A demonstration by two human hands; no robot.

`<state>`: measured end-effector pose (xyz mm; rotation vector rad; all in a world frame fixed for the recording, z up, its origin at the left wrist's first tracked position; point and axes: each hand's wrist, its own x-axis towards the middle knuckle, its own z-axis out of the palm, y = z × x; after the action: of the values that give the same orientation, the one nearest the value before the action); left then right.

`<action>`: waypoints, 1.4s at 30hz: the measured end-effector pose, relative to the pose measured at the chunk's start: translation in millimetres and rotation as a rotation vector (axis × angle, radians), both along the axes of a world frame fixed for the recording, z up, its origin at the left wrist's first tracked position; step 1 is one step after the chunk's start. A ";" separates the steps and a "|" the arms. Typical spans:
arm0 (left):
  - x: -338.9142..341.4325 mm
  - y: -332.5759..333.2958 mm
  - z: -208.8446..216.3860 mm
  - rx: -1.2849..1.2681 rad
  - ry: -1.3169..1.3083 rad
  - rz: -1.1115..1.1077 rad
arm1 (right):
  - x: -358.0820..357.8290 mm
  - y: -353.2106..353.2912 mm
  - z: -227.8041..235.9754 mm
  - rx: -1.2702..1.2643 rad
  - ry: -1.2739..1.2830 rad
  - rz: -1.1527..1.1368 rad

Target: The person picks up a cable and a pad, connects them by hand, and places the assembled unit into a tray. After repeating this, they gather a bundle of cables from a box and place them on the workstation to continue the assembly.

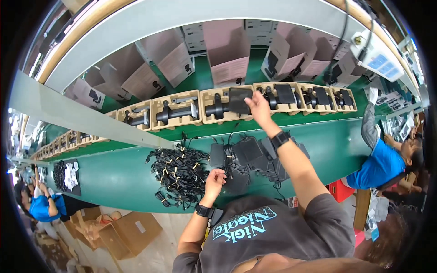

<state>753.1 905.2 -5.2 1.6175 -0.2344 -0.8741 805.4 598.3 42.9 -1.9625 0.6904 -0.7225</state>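
My right hand [259, 107] reaches over the row of trays and grips a black, flat, rounded-square pad [238, 101] by its right edge. The pad is above the right part of a tan moulded tray [205, 118] that holds a black cylindrical part [216, 109]. Close to my body, my left hand [215, 182] is closed with its fingers curled, beside loose black cables. What it holds, if anything, is hidden. To its left lies a heap of tied black cables [176, 175]. Several black pads [248, 150] with cables are piled to its right.
More filled trays [176, 112] line the green conveyor, with open printed boxes [227, 50] standing behind. A grey metal post [91, 109] slants across the left. Co-workers in blue sit at right [380, 164] and far left [43, 207]. A cardboard box [129, 234] is on the floor.
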 end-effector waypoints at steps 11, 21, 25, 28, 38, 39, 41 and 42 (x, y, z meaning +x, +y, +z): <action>69.4 11.7 21.8 0.196 -0.797 0.178 | 53.5 -18.2 -25.9 -0.132 0.181 0.070; 77.7 -67.8 -32.8 0.468 -1.283 -0.309 | 11.9 11.6 -28.5 -0.693 0.482 -0.164; 77.5 -67.9 -45.5 0.761 -1.015 -0.454 | -17.1 90.2 -40.0 -0.468 0.147 -0.120; 89.9 -67.2 -58.9 0.610 -0.957 -0.459 | -52.0 121.0 -64.6 -0.293 0.163 0.046; 91.6 -7.0 -4.2 0.025 -0.714 -0.194 | -85.3 194.1 -38.8 -0.074 0.099 0.491; 106.7 -4.9 -20.6 -0.277 -0.549 -0.164 | -81.5 198.2 -35.6 -0.051 0.047 0.481; 101.1 1.7 3.6 -0.257 -0.359 -0.135 | -80.6 200.7 -9.5 0.011 0.153 0.505; 94.5 2.8 24.8 -0.229 -0.397 -0.180 | -81.5 200.6 0.0 0.197 0.119 0.515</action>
<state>847.6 908.0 19.6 1.5568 -0.7413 -0.6255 723.9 798.9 42.9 -1.8953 0.2860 -0.2163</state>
